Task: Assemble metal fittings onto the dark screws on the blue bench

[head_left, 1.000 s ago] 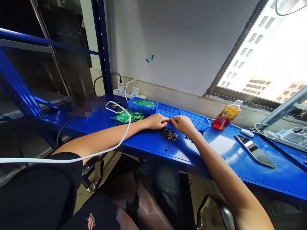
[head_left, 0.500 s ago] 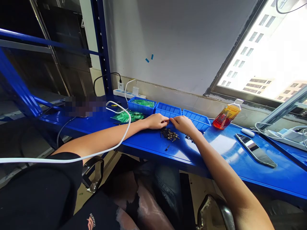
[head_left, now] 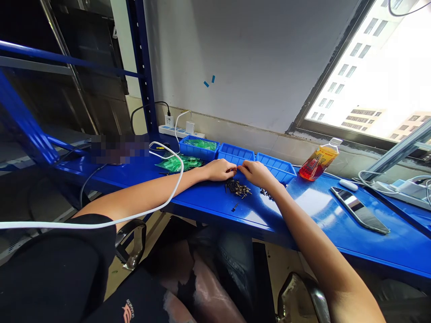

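Note:
My left hand (head_left: 219, 170) and my right hand (head_left: 257, 174) rest on the blue bench (head_left: 310, 211), fingertips pinched together and almost touching each other. Whatever they pinch is too small to make out. Just in front of them lies a heap of small dark screws (head_left: 238, 189). One screw (head_left: 235, 207) lies apart, nearer the bench edge, and a few more (head_left: 265, 193) sit beside my right wrist. Behind the hands stand a row of blue bins (head_left: 235, 154).
Green bags (head_left: 177, 163) lie left of the hands, with more in the left bin (head_left: 199, 146). A bottle of orange drink (head_left: 318, 161), a phone (head_left: 358, 210), a white mouse (head_left: 348, 184) and cables lie to the right. A white cable (head_left: 168, 197) crosses my left arm. A power strip (head_left: 178, 131) sits by the wall.

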A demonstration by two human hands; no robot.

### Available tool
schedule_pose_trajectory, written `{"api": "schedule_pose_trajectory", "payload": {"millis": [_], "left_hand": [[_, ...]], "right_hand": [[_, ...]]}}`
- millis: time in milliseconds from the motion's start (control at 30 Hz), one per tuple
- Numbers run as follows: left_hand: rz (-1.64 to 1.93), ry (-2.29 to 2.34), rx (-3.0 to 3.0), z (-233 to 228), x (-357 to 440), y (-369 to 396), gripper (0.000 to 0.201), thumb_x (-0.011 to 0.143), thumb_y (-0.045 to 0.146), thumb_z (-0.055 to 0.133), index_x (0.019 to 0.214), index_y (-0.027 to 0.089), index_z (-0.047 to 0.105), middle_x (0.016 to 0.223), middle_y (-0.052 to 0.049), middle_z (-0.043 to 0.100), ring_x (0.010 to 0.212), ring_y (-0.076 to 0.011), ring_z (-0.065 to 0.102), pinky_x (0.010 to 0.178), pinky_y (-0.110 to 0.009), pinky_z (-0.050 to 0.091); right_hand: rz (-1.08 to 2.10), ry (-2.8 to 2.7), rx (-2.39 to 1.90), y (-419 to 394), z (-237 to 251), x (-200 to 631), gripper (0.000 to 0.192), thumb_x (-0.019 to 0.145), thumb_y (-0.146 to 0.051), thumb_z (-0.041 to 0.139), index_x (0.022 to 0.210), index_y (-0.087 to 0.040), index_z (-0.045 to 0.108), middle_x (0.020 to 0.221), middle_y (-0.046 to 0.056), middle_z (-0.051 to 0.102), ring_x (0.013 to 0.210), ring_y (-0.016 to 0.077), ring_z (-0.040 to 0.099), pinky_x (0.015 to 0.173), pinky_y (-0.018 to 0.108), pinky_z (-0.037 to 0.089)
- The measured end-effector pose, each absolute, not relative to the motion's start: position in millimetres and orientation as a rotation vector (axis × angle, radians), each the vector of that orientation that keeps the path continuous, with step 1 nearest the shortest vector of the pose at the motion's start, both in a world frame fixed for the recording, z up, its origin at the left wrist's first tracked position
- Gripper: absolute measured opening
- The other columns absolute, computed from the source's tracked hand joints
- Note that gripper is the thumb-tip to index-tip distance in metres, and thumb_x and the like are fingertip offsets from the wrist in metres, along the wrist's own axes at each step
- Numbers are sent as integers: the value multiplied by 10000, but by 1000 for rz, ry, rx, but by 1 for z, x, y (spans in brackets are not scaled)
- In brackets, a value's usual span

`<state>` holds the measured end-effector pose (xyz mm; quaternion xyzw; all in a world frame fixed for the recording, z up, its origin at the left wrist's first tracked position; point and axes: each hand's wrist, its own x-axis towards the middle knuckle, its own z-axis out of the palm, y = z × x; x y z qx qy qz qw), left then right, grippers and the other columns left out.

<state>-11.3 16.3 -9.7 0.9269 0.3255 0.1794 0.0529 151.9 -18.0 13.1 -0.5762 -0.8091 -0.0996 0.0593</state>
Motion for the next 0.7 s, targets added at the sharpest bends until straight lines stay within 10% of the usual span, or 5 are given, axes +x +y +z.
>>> {"api": "schedule_pose_trajectory", "payload": {"millis": [700], "left_hand": [[447,998,2791,-9,-11,18,245,862,255,405,917,169,627,833,-36,682,755,-169,603,623,-230,373]], "right_hand": [[-244,-2433,-1699,-17,12,153,256,909,-282,367,843,-167,586,876,58,670,773,158,586,584,231,303]]}}
